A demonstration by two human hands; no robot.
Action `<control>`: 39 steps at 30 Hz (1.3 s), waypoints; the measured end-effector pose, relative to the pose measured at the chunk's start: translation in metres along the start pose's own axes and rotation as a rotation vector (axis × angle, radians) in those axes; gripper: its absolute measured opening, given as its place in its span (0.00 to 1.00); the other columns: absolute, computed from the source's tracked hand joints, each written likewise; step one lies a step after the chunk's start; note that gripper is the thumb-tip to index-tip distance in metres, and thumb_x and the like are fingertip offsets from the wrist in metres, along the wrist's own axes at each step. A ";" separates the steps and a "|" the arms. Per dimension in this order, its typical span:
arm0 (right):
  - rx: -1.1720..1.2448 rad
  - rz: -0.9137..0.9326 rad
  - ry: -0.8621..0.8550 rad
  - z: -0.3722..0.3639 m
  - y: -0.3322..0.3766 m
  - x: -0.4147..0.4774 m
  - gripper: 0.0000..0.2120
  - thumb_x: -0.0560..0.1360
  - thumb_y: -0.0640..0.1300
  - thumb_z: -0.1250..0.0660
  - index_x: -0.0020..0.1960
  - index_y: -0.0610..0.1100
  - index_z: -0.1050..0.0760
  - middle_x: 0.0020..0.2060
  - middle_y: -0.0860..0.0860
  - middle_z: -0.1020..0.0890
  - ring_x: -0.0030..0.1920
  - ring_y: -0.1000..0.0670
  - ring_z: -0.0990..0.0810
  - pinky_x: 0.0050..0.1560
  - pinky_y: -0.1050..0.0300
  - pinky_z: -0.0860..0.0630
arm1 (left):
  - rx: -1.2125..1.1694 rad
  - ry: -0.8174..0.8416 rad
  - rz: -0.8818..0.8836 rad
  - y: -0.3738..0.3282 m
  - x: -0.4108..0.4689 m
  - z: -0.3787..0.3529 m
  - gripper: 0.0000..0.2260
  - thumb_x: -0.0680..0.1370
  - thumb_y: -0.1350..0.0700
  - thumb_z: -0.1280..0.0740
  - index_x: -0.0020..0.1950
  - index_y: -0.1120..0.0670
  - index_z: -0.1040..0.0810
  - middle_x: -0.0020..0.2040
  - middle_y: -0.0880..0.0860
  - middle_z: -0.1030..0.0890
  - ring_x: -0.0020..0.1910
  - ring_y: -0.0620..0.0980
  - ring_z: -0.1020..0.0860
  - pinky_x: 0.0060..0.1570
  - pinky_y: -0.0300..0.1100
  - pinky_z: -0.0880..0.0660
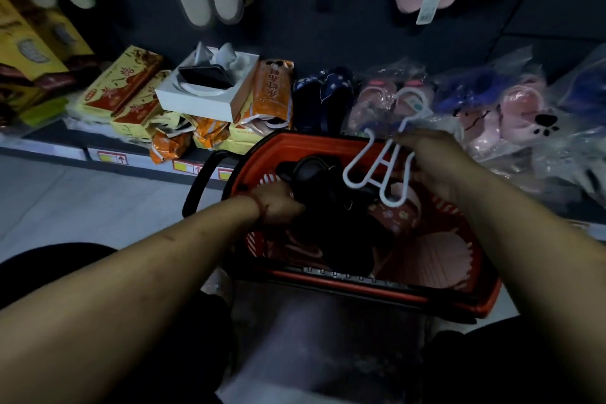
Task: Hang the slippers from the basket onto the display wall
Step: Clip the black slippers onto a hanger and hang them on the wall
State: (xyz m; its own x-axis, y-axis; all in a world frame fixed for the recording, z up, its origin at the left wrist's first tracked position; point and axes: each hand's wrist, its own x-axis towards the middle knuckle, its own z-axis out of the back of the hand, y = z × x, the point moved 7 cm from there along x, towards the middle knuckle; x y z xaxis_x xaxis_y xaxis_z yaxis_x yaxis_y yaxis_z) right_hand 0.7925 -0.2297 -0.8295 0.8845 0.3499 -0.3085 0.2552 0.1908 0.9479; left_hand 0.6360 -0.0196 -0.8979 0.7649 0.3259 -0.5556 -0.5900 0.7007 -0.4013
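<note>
Item 1, step in hand (my reading): pairing the black slippers (pixel 314 174) with the white hanger (pixel 377 170) before anything goes up on the display wall (pixel 360 39).

Item 2, location of goods: black slippers lie inside the orange basket (pixel 360 287), toward its far left corner; a red patterned slipper (pixel 401 216) lies just beside them, partly underneath; the basket sits on the floor between my knees, below the wall.

Item 3, method, as I judge it: lift the black pair clear of the others so nothing snags; keep both slippers stacked together; feed one lower loop of the hanger into each strap; keep the hook end uppermost and free for the wall peg; don't force the thin plastic.

Item 4, left hand (pixel 278 203): forearm reaching forward and down into the basket; red thread at the wrist; fingers wrapped onto the side of the black slippers, gripping them.

Item 5, right hand (pixel 436 164): forearm angled in from the right, hand over the far right rim, higher than the left; back of the hand toward me, fingers hidden beneath; it grasps the hanger by one side, loops pointing down into the basket, hook pointing away.
</note>
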 end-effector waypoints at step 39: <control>0.009 -0.056 0.017 -0.027 -0.019 0.046 0.03 0.79 0.39 0.33 0.49 0.41 0.21 0.44 0.44 0.16 0.42 0.45 0.15 0.40 0.52 0.16 | 0.493 -0.329 -0.073 -0.018 0.039 0.057 0.42 0.69 0.24 0.47 0.76 0.48 0.38 0.72 0.61 0.30 0.68 0.67 0.30 0.67 0.60 0.32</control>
State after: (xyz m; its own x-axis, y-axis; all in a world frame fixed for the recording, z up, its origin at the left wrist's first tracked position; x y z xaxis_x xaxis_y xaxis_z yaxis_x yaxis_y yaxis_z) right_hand 0.8174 -0.1927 -0.8638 0.8620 0.3546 -0.3623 0.3075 0.2025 0.9298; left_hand 0.6913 0.0166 -0.8707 0.8851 0.3905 -0.2531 -0.4038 0.9149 -0.0006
